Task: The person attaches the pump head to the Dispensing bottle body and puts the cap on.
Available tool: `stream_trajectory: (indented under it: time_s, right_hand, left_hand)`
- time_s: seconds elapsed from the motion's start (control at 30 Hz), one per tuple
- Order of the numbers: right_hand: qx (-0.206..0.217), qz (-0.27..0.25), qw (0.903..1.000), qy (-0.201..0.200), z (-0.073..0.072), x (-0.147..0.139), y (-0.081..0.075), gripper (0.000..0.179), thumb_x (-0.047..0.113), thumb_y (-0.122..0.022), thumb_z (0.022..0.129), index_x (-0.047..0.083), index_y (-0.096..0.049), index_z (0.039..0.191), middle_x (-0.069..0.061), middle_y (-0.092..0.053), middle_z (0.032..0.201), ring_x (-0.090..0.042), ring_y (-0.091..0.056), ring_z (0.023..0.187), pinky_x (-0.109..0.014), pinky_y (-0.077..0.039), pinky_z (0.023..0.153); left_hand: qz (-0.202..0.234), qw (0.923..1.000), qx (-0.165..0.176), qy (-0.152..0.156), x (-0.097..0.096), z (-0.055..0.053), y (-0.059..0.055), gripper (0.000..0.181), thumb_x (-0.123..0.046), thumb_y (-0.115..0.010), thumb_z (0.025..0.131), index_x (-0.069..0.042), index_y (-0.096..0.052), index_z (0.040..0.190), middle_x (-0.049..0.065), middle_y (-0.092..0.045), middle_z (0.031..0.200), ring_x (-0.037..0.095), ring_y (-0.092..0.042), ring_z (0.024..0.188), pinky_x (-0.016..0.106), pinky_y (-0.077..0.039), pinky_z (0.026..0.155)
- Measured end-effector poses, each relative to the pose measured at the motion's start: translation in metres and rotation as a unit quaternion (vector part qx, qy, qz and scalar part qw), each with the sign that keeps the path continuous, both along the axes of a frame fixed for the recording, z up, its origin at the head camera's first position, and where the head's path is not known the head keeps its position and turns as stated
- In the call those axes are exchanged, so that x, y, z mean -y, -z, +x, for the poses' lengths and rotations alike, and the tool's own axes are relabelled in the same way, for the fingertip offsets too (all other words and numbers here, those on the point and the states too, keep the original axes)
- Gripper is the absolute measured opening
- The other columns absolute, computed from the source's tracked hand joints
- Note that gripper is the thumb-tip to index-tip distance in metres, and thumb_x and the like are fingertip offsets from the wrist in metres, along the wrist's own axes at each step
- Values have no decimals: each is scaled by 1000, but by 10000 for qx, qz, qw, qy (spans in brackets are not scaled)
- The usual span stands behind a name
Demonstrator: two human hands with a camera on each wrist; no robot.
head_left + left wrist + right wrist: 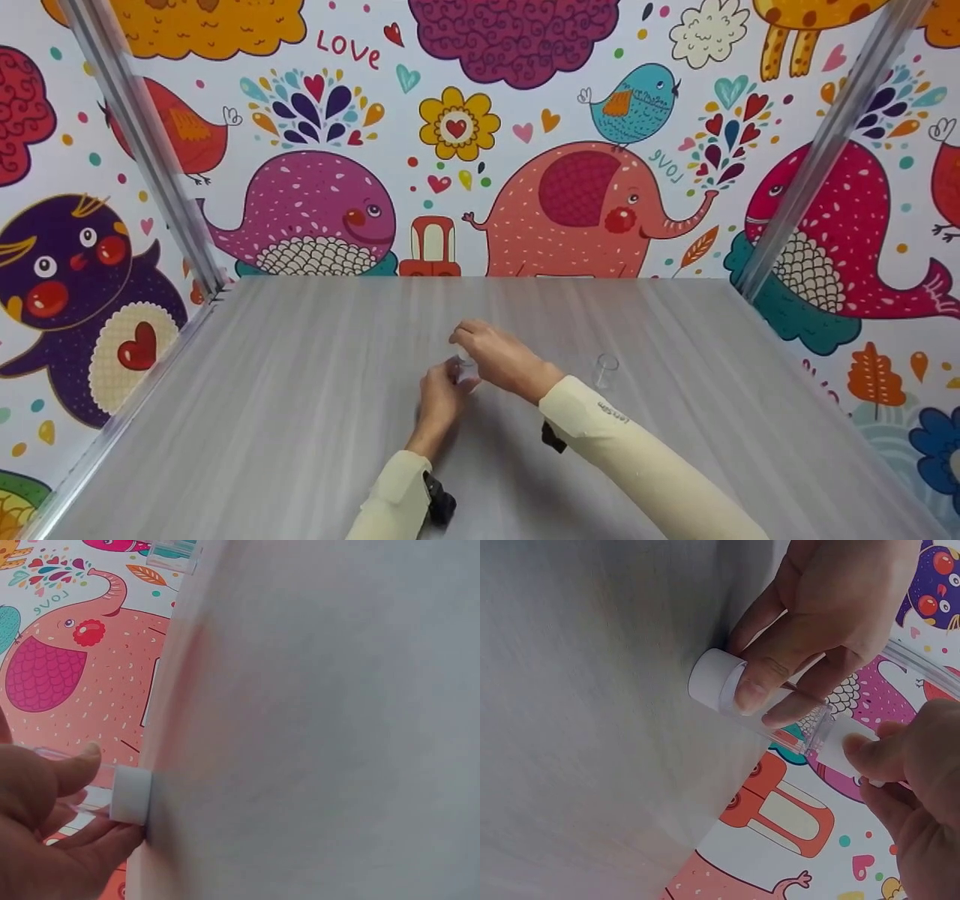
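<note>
My left hand (439,397) grips a clear tube-like container (786,736) that stands upright on the table. A white cap-like piece (714,681) forms its lower end, touching the tabletop; the left wrist view shows this white end (132,795) below my thumb and fingers. Above it, my right hand (508,361) pinches a white cylindrical piece (838,746) at the container's upper rim. Whether that piece sits inside the rim or only against it, I cannot tell. To the right of my hands stands another clear cylindrical container (604,370), apart from both.
The grey wood-grain table (300,390) runs back to a wall with printed cartoon animals (570,217). Metal posts (795,165) rise at the table's back corners. My right forearm (637,450) crosses in front of the second container's near side.
</note>
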State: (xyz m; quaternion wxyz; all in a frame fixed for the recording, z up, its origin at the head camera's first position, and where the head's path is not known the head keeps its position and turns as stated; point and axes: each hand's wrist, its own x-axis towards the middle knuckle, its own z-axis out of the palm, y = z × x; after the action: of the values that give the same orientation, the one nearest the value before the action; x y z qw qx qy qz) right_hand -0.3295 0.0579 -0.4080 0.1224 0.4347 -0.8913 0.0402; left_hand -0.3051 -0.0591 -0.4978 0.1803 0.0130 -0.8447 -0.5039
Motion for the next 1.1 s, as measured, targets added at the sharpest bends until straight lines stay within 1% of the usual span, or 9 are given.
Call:
stream_trajectory:
  time_s: [0.1, 0.27, 0.4, 0.57, 0.67, 0.83, 0.9, 0.97, 1.1]
  right_hand:
    - [111, -179, 9998, -6, 0, 0, 1, 42, -7, -73, 85, 6, -65, 124, -9, -67, 122, -20, -65, 114, -29, -54, 95]
    - [784, -686, 9943, 210, -1, 0, 4, 51, -9, -71, 85, 5, -58, 132, -12, -63, 128, -23, -65, 117, -32, -54, 96]
    - [1484, -1254, 9797, 495, -2, -1, 6, 53, -9, -66, 89, 6, -52, 138, -15, -59, 133, -26, -63, 120, -38, -51, 100]
    - [1996, -1995, 9570, 670, -3, -4, 10, 57, -6, -66, 90, 3, -46, 143, -18, -59, 135, -30, -61, 124, -41, -49, 103]
    - [2258, -2732, 9317, 795, -3, -5, 16, 58, -3, -68, 90, 1, -45, 143, -18, -61, 132, -32, -61, 125, -42, -48, 105]
    - [2716, -4113, 8653, 911, -1, -3, 29, 53, -2, -71, 88, -2, -50, 137, -22, -63, 128, -34, -60, 125, -44, -46, 108]
    - [2841, -4460, 8440, 899, -1, -2, 32, 51, -2, -71, 87, -2, -52, 135, -23, -62, 129, -36, -59, 125, -45, -45, 109]
    - [2921, -4695, 8289, 848, -1, 0, 33, 50, -3, -70, 86, -3, -53, 133, -24, -62, 129, -37, -59, 126, -46, -44, 109]
    - [3042, -4819, 8182, 761, 1, 1, 38, 48, -5, -69, 86, -5, -54, 132, -27, -62, 129, -39, -58, 126, -46, -44, 109]
  left_hand:
    - [27, 10000, 22, 11, 0, 0, 0, 19, 0, -77, 80, -2, -59, 76, 0, -40, 65, 12, -36, 58, 26, -26, 56]
    - [84, 10000, 29, -20, 1, 1, 1, 22, 0, -77, 78, -2, -56, 73, -1, -39, 64, 11, -37, 58, 26, -27, 56]
    - [147, 9999, 32, -12, 1, 2, 1, 18, 0, -77, 79, -3, -60, 76, -1, -41, 65, 11, -39, 59, 26, -29, 56]
    - [184, 9998, 45, 60, 0, 1, 0, 13, -1, -76, 82, -1, -63, 81, 1, -45, 66, 12, -41, 60, 25, -31, 55]
    - [159, 9999, 22, 5, 0, 0, 2, 15, 0, -76, 81, -2, -62, 78, 0, -45, 66, 12, -41, 60, 25, -31, 55]
    - [76, 10000, -7, -23, 0, 0, 3, 19, 1, -76, 80, -2, -59, 74, 0, -44, 65, 13, -40, 61, 28, -32, 57]
    - [113, 9999, 13, 51, 1, -1, 3, 17, 1, -76, 81, -1, -60, 75, 1, -44, 66, 14, -40, 61, 29, -32, 58]
    - [143, 9998, 37, 96, 1, -1, 2, 16, 0, -76, 81, 1, -61, 76, 1, -44, 66, 15, -41, 62, 29, -33, 59]
    - [155, 9998, 74, 135, 2, 0, 2, 14, 2, -75, 80, 3, -62, 78, 1, -44, 66, 15, -41, 62, 29, -33, 60]
